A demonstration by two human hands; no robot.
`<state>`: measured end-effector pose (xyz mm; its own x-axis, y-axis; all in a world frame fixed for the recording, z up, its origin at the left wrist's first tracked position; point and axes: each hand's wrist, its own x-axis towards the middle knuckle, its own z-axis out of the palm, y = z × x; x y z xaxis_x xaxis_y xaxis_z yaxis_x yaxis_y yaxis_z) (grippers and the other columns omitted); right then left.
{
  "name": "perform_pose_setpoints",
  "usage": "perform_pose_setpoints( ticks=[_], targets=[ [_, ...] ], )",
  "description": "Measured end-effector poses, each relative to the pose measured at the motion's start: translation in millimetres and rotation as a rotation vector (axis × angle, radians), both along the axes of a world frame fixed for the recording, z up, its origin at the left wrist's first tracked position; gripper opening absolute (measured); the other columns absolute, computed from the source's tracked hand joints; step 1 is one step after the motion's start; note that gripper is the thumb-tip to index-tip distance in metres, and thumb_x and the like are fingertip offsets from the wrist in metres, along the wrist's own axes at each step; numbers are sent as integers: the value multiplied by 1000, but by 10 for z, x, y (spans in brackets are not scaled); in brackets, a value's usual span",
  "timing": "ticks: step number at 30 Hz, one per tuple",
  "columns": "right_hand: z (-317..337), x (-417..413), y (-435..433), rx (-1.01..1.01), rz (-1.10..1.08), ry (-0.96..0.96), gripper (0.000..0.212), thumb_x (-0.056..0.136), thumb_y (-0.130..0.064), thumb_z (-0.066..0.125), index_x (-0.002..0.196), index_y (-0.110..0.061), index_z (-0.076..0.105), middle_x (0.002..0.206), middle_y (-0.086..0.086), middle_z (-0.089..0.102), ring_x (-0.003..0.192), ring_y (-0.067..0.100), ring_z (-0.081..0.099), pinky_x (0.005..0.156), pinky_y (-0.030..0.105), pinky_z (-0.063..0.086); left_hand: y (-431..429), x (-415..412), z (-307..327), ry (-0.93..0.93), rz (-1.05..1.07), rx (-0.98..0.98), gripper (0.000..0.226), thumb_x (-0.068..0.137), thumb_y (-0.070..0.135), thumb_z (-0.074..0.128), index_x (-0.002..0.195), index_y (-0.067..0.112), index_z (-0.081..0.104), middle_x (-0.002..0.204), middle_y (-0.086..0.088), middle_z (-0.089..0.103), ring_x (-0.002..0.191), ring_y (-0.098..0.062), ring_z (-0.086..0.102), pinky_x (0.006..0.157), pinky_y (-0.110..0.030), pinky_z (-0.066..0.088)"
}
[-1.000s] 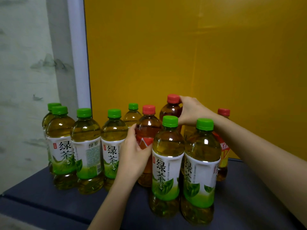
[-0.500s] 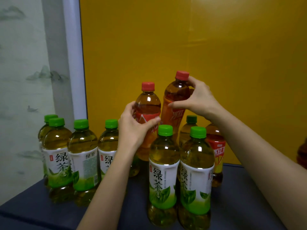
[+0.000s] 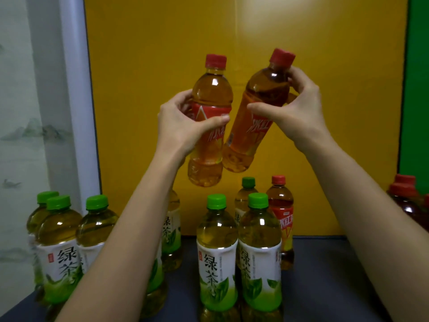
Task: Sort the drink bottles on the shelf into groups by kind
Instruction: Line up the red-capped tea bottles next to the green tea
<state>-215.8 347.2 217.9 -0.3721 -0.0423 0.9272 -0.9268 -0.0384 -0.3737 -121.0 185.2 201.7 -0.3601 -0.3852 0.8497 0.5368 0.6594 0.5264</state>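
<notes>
Left hand: mine, grasping the paler red-capped bottle at centre frame. My thumb lies across the front of its red label and my fingers curl round behind.
Paler red-capped bottle: upright, in the air above the standing bottles.
Right hand: mine, grasping the darker red-capped bottle just right of centre. My thumb sits at the top of the label and my fingers wrap the shoulder under the cap.
Darker red-capped bottle: tilted, cap toward the upper right. Its base leans in against the other bottle's lower half; I cannot tell whether they touch or only overlap.
Yellow panel: fills the back of the frame behind both bottles.
Wall: far left, pale with a faint landscape print, with a white frame beside it.
Green strip: along the right edge.
Shelf: dark blue-grey, across the bottom of the frame.
Green tea bottles, left: a cluster at lower left holding pale yellow-green drink, partly behind my left forearm.
Green tea bottles, front: two side by side at bottom centre, with a third green cap behind them.
Standing red tea bottle: just behind the front pair to the right, holding brown drink.
Red caps: dark bottles at the right edge, cut off by the frame.
</notes>
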Motion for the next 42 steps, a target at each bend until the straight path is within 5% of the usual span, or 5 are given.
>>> perform_pose_setpoints(
  ticks=[4,17,21,32,42],
  targets=[
    [81,119,338,-49,-65,53,78,60,-32,83,128,-16,50,113,-11,57,103,-7,52,91,16,47,291,-11,144,45,-100,-28,71,53,31,88,116,13,61,108,1,69,98,-7,66,85,-31,56],
    [-73,109,1694,88,-189,-14,67,64,-33,81,123,-21,53,115,-8,60,92,-21,48,70,-3,39,1554,-114,-59,-12,-298,3,65,54,30,87,112,11,64,104,-1,71,95,-9,68,80,-28,57],
    [-278,-32,1875,204,-177,-80,71,59,-39,83,122,-23,54,117,-4,60,110,6,51,85,18,47,1838,-125,-380,-90,-273,45,68,49,37,83,112,17,63,105,5,69,95,-4,66,77,-20,55],
    [-749,-185,1647,521,-228,-175,78,57,-37,85,124,-19,49,117,-1,57,107,17,54,88,32,48,1822,-332,-1271,-196,-46,223,73,52,29,86,119,21,57,108,11,59,95,7,53,77,-9,43],
    [-1141,22,1464,425,-289,-236,77,62,-32,83,124,-18,40,118,1,57,110,22,55,93,40,46,1777,-429,-1730,-237,43,204,71,67,24,81,128,17,47,117,6,57,108,-11,56,92,-30,49]
  ],
)
